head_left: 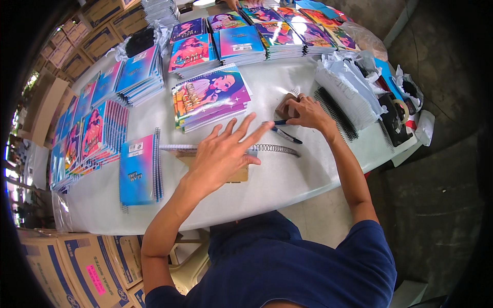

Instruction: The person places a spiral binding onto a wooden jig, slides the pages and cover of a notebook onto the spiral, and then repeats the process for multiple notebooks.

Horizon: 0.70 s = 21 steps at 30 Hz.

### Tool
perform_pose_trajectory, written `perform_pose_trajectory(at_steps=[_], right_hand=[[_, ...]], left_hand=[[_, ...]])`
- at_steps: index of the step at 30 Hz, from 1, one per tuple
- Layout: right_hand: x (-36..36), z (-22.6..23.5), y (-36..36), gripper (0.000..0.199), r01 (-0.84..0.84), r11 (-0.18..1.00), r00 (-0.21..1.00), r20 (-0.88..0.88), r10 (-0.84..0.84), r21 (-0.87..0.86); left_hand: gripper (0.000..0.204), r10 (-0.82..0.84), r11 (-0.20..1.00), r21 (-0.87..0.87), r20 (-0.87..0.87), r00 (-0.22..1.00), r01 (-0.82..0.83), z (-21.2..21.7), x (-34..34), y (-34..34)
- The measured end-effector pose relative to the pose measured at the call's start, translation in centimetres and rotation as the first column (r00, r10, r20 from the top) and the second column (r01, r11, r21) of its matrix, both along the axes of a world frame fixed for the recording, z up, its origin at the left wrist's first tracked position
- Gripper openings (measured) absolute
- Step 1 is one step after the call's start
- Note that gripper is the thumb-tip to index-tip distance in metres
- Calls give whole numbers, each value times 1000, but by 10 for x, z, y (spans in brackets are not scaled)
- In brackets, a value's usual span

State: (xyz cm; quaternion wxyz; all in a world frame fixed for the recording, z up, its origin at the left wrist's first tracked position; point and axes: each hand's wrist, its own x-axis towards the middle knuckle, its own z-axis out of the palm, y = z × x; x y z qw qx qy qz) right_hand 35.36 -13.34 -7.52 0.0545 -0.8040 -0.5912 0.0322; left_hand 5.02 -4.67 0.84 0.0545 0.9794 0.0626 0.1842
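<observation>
Head view: your left hand (pixel 226 154) splayed flat, pinning spiral-bound notebook (pixel 215 154) on counter (pixel 287 179); right hand (pixel 308 113) pinches pliers (pixel 283 131) — pressure slips, coil (pixel 275 149) may spring loose.

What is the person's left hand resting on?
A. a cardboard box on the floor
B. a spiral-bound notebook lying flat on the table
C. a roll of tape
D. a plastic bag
B: the left hand lies spread, fingers open, on the notebook, whose wire spiral sticks out beside the fingers on the white table.
</observation>
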Motion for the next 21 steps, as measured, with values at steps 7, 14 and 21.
perform_pose_trajectory(at_steps=[7,14,21], right_hand=[[-11,53,-6,53,-116,972,670,-706,230,206],[-56,74,11,46,-498,852,500,-749,435,162],[-56,67,7,46,-333,865,146,-886,440,375]], left_hand=[[84,62,996,-53,-95,994,-67,-3,0,6],[95,191,970,-171,106,976,-171,-4,-7,8],[95,242,961,-149,53,969,-232,-4,-15,14]])
